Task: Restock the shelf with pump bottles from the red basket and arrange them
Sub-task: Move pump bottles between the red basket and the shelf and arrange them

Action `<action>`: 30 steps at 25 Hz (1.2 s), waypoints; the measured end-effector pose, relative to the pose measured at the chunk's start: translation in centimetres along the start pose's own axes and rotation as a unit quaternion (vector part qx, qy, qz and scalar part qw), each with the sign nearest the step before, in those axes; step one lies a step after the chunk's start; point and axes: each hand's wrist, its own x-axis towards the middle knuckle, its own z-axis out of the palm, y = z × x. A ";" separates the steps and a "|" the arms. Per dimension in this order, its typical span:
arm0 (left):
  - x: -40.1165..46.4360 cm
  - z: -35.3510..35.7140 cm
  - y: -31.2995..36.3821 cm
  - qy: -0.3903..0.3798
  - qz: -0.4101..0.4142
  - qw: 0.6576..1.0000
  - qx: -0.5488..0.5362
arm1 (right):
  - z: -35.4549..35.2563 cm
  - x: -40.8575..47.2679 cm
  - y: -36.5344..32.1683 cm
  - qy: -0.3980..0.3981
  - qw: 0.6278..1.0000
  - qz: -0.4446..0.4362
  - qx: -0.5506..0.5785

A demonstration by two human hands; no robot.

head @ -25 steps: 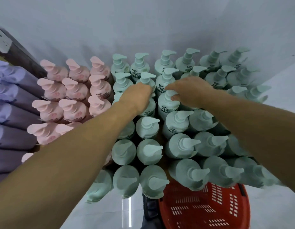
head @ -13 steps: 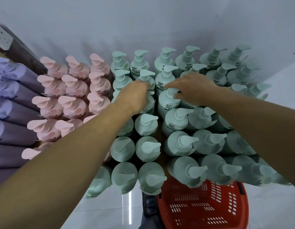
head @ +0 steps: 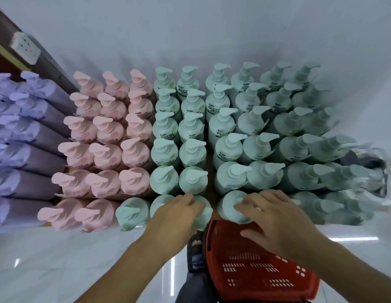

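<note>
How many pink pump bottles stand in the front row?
2. The left pink bottle borders the purple bottles; the right pink bottle stands beside it, next to a green bottle. None seems hidden.

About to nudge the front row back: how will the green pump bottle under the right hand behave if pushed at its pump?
Likely top-heavy: the green pump bottle is tall and narrow, so a push at the pump may tip it rather than slide it. Bottles packed behind it should probably brace it. The right hand lies flat over it; the smooth plastic may slip.

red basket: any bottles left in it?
Empty as far as visible: the red basket shows only bare slotted floor. The right hand and front bottles hide its far end.
</note>
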 end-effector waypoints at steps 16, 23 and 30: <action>1.2 2.7 0.7 0.079 -0.045 0.995 -0.032 | 4.8 1.7 -0.9 0.098 0.994 0.045 0.027; 0.9 3.9 1.0 0.151 -0.065 0.985 -0.058 | 5.4 -1.2 -1.5 0.178 0.968 0.143 0.106; -0.8 6.4 3.2 0.289 -0.149 0.940 -0.104 | 11.5 -12.1 0.4 0.257 0.822 0.342 0.376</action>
